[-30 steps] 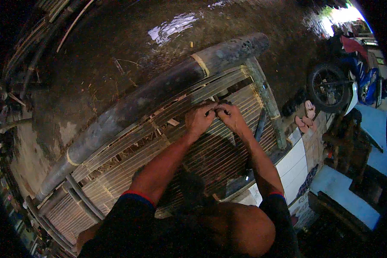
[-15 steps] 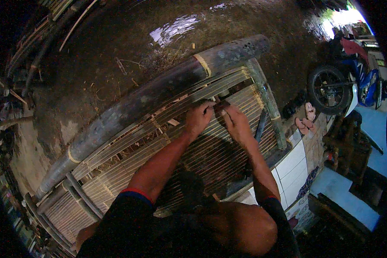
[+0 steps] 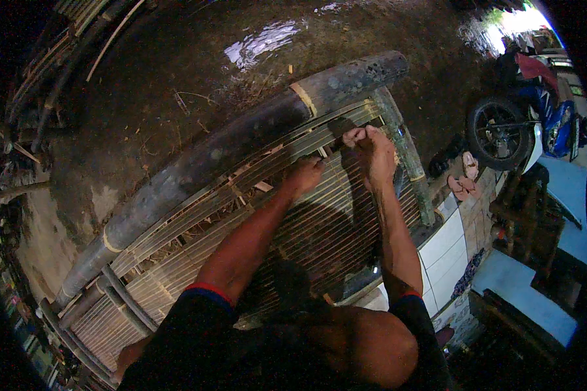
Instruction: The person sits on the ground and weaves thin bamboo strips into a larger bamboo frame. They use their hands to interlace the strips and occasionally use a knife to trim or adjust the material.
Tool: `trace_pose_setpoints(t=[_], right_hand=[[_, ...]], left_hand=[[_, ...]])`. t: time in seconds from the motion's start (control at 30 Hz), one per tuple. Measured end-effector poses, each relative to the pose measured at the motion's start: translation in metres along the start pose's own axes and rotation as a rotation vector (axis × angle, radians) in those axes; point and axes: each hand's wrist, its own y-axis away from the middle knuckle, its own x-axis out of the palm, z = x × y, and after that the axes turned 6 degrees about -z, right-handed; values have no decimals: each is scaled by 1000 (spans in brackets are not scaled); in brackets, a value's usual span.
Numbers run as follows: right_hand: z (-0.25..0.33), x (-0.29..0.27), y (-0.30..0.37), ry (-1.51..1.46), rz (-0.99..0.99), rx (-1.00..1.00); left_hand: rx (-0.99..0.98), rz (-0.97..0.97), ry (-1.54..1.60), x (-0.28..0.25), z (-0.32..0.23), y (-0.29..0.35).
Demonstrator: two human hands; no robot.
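Below me lies a bamboo bench (image 3: 195,260) with a surface of thin, lengthwise slats and a thick dark bamboo pole (image 3: 241,120) along its far side. My left hand (image 3: 304,176) is closed low over the slats, just short of the gap beside that pole. Farther right, near the bench's end crosspiece (image 3: 407,153), my right hand (image 3: 375,156) is raised with its fingers pinched together. Something dark and narrow shows between the hands; whether either hand grips it, I cannot make out.
My bent knee (image 3: 375,345) is at the near edge. White tiles (image 3: 443,241) border the bench on the right, with pink sandals (image 3: 463,188) and a blue motorbike (image 3: 535,127) beyond. Bamboo poles (image 3: 52,91) stand at the far left. Damp earth floor (image 3: 156,85) lies beyond the bench.
My right hand has moved away from the left, to the right and farther off. My left hand has shifted slightly nearer, and the hands are now apart.
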Motion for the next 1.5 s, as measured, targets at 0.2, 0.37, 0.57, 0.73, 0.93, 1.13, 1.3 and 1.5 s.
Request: trace_pose_setpoints(t=[0.2,0.37,0.57,0.73,0.93,1.13,1.3,1.5], right_hand=[[6,13,12,-95,17,206],[2,-6,56,122,-36,167],[-32,5,70,280,-139,1],[-13,15,99,239,-146,160],[-27,-5,77,203,1,164],[-61,1,13,1032,140,-760],[-77,-4,-11,1073,232,-1026],[-93,-7,-12,1088,162,-1098]], left_hand=[[39,-154,-136,0,8,27],[539,-400,-57,-14,-44,65],[856,-111,-119,-10,-21,27],[1077,-116,-272,-25,-30,41],[957,-341,-78,-25,-20,70],[640,-585,-184,-3,-4,133],[342,-756,-287,-8,13,176],[11,-1027,-581,-39,67,198]])
